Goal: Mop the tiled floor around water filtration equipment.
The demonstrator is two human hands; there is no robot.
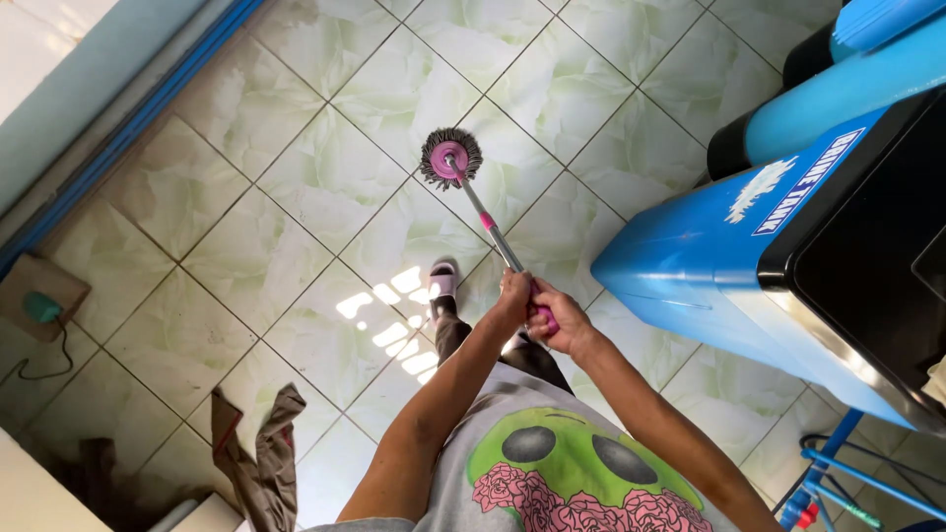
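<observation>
shirt: you wear a grey tee with short sleeves, so your arms are bare from above the elbow
print: on your chest sits a green alien head with two big dark grey oval eyes, and a band of pink roses runs beneath it
trousers: your leg shows dark brown-grey cloth
shoe: your foot wears a pale pink slipper with a dark strap
hands: your left hand and right hand are bare, with no gloves, rings or watch that you can make out
</observation>
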